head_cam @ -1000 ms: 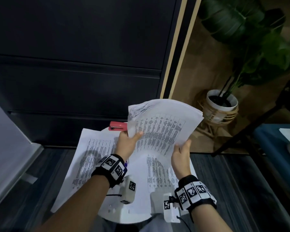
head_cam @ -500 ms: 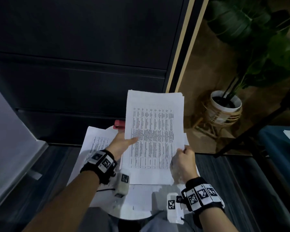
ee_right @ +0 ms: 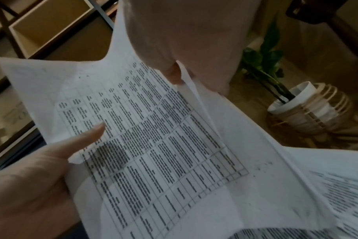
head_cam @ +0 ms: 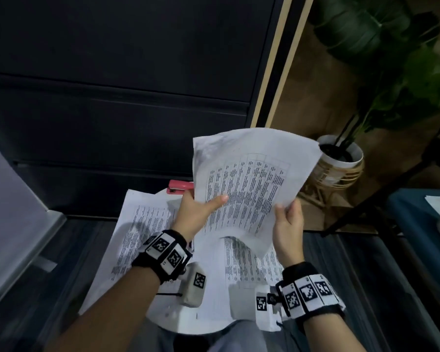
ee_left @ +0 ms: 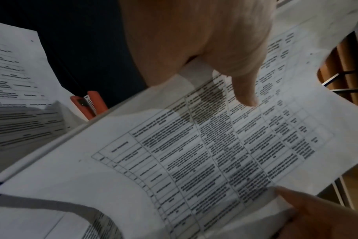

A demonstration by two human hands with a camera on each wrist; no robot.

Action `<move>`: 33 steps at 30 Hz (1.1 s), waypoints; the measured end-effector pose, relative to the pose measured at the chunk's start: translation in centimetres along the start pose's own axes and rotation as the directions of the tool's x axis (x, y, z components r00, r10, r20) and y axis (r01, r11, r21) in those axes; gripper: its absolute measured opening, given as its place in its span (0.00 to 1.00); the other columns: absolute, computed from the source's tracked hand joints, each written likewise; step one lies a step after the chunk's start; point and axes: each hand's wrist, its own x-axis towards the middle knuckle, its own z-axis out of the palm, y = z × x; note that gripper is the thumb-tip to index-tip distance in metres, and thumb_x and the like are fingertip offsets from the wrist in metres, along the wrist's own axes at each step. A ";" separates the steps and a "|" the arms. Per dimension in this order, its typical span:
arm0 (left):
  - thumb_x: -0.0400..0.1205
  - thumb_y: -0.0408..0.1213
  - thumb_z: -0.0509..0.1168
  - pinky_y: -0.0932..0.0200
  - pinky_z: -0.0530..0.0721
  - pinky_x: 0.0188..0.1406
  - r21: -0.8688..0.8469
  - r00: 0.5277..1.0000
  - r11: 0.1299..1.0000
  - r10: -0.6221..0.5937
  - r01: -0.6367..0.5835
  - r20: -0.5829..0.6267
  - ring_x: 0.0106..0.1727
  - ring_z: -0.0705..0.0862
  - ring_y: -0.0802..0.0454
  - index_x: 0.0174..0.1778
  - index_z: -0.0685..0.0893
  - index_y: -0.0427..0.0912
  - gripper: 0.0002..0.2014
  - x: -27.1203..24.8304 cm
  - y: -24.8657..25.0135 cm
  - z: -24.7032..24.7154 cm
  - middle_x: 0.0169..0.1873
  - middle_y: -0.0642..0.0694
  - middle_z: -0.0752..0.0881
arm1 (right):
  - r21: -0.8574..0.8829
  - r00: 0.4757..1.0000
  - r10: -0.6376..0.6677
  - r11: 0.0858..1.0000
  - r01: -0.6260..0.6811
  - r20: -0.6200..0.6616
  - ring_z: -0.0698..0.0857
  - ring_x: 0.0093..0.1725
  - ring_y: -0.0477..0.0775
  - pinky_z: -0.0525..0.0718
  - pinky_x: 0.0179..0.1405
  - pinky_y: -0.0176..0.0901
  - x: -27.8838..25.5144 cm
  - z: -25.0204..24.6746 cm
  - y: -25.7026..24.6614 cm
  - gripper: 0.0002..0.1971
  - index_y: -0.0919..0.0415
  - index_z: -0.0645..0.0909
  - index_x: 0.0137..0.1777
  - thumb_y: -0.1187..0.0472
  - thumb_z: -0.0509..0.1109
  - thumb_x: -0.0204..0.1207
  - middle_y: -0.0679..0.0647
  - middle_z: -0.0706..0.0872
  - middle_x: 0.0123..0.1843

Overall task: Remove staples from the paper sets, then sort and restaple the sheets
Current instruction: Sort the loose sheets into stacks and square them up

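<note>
Both hands hold one set of printed sheets (head_cam: 252, 179) in the air above a small round white table (head_cam: 188, 326). My left hand (head_cam: 203, 209) grips its left edge, thumb lying across the printed table (ee_left: 243, 90). My right hand (head_cam: 285, 212) pinches the lower right corner, where the sheets (ee_right: 174, 145) part slightly. The set leans to the right and its lower edge curls. A red stapler (head_cam: 181, 186) lies at the table's far edge, just behind my left hand. More printed sheets lie flat on the left (head_cam: 142, 232) and under the held set (head_cam: 249, 262).
A dark cabinet front (head_cam: 112, 97) stands right behind the table. A potted plant in a white pot and wicker stand (head_cam: 341, 161) is on the floor to the right. A blue seat with a paper (head_cam: 429, 212) is at far right.
Half a second ago the set stood upright and squared between both hands. Now it leans to the right and bends, much as it did a second ago.
</note>
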 end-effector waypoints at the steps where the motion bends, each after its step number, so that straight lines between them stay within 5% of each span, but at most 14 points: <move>1: 0.47 0.70 0.80 0.38 0.72 0.74 -0.018 1.000 1.000 -0.001 0.001 -0.005 0.73 0.75 0.47 0.78 0.65 0.48 0.64 0.2 0.1 0.1 0.72 0.46 0.77 | 0.029 1.000 0.005 1.000 -0.005 -0.005 0.83 0.60 0.51 0.79 0.63 0.44 -0.1 0.0 0.2 0.10 0.61 0.74 0.61 0.72 0.59 0.83 0.54 0.84 0.59; 5: 0.51 0.61 0.83 0.42 0.75 0.71 -0.064 0.999 0.998 0.010 -0.007 0.052 0.67 0.81 0.50 0.69 0.74 0.47 0.50 0.3 -0.6 -0.3 0.65 0.50 0.83 | 0.086 0.998 0.052 0.995 -0.048 -0.040 0.83 0.59 0.45 0.78 0.67 0.47 -0.7 -0.2 0.6 0.15 0.59 0.71 0.63 0.75 0.62 0.80 0.51 0.84 0.60; 8: 0.52 0.70 0.78 0.41 0.70 0.74 -0.006 0.997 1.000 0.006 -0.006 0.071 0.69 0.77 0.50 0.75 0.66 0.47 0.58 0.2 -0.6 0.0 0.67 0.52 0.79 | 0.061 0.997 0.071 0.996 -0.069 -0.033 0.83 0.61 0.46 0.78 0.71 0.52 -0.5 -0.2 1.1 0.13 0.57 0.73 0.62 0.73 0.60 0.83 0.51 0.84 0.60; 12: 0.50 0.76 0.72 0.40 0.72 0.73 -0.029 0.999 0.999 0.025 -0.025 0.020 0.72 0.75 0.46 0.74 0.65 0.40 0.62 -0.1 1.7 0.3 0.71 0.44 0.75 | 0.076 0.999 0.000 0.997 0.004 -0.045 0.83 0.62 0.46 0.78 0.70 0.50 -0.2 0.0 0.1 0.11 0.56 0.73 0.62 0.70 0.59 0.85 0.50 0.84 0.61; 16: 0.63 0.59 0.76 0.52 0.77 0.65 -0.139 0.999 0.990 0.036 -0.034 0.011 0.58 0.81 0.54 0.51 0.74 0.52 0.27 -0.3 2.4 -0.2 0.54 0.51 0.83 | 0.104 0.999 -0.042 0.994 0.045 -0.030 0.81 0.67 0.53 0.78 0.69 0.50 -0.6 -0.3 0.3 0.16 0.60 0.68 0.68 0.72 0.60 0.84 0.55 0.82 0.66; 20: 0.62 0.67 0.74 0.46 0.75 0.70 0.007 0.997 0.997 -0.081 0.081 0.015 0.64 0.79 0.50 0.58 0.76 0.48 0.36 -0.8 -1.0 -0.6 0.58 0.53 0.81 | -0.130 0.984 0.164 0.980 -0.153 0.075 0.78 0.69 0.55 0.75 0.72 0.52 -1.3 0.3 4.2 0.15 0.61 0.69 0.69 0.72 0.57 0.85 0.53 0.80 0.65; 24: 0.70 0.64 0.71 0.50 0.74 0.69 0.068 0.998 0.995 -0.068 0.066 0.019 0.63 0.80 0.50 0.53 0.75 0.52 0.25 -0.6 -1.6 -1.2 0.54 0.53 0.83 | -0.204 0.984 0.174 0.965 -0.162 0.046 0.80 0.64 0.60 0.79 0.60 0.44 -1.3 1.3 3.9 0.12 0.58 0.69 0.60 0.73 0.52 0.85 0.51 0.81 0.55; 27: 0.75 0.58 0.70 0.43 0.76 0.71 0.038 0.997 0.999 -0.004 0.007 -0.077 0.66 0.80 0.47 0.68 0.76 0.41 0.31 0.4 0.3 -2.9 0.63 0.47 0.83 | -0.216 0.996 0.068 0.975 -0.054 0.062 0.81 0.60 0.57 0.76 0.47 0.27 -1.5 3.3 1.0 0.13 0.63 0.70 0.65 0.73 0.51 0.85 0.52 0.80 0.57; 31: 0.83 0.37 0.66 0.53 0.83 0.58 0.065 0.960 0.980 0.197 -0.188 -0.201 0.57 0.86 0.49 0.62 0.83 0.37 0.14 1.1 2.8 -7.9 0.55 0.45 0.87 | -0.247 0.983 0.047 0.969 -0.001 0.180 0.80 0.43 0.42 0.74 0.35 0.17 -3.1 7.5 -1.1 0.17 0.66 0.64 0.72 0.74 0.50 0.84 0.47 0.80 0.50; 33: 0.85 0.36 0.63 0.51 0.85 0.56 0.191 0.933 0.961 0.248 -0.203 -0.259 0.54 0.86 0.47 0.63 0.81 0.37 0.13 1.6 2.8 -10.9 0.54 0.43 0.87 | -0.313 0.971 0.099 0.949 -0.026 0.219 0.82 0.47 0.55 0.76 0.40 0.25 -4.1 9.7 -0.7 0.15 0.67 0.65 0.70 0.71 0.52 0.85 0.55 0.80 0.50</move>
